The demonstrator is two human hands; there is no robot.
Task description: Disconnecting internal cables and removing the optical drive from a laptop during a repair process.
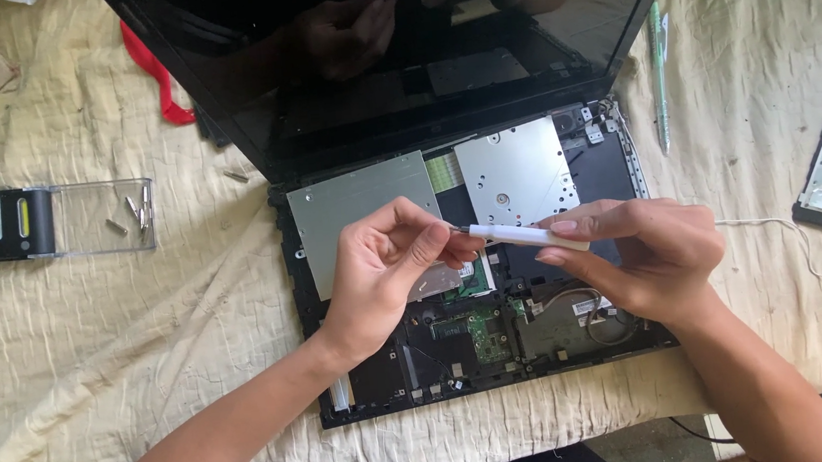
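White screwdriver (pixel 526 235) held level above opened laptop base (pixel 566 171), metal tip pinched at its left end.

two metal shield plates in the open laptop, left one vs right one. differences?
The left plate is duller grey and nearly plain; the right plate is brighter silver, dotted with small holes. The left plate's lower part is covered by the left hand; the right plate's lower edge sits behind the white screwdriver that the right hand holds. The left plate looks wider. Both lie flat inside the laptop chassis, side by side.
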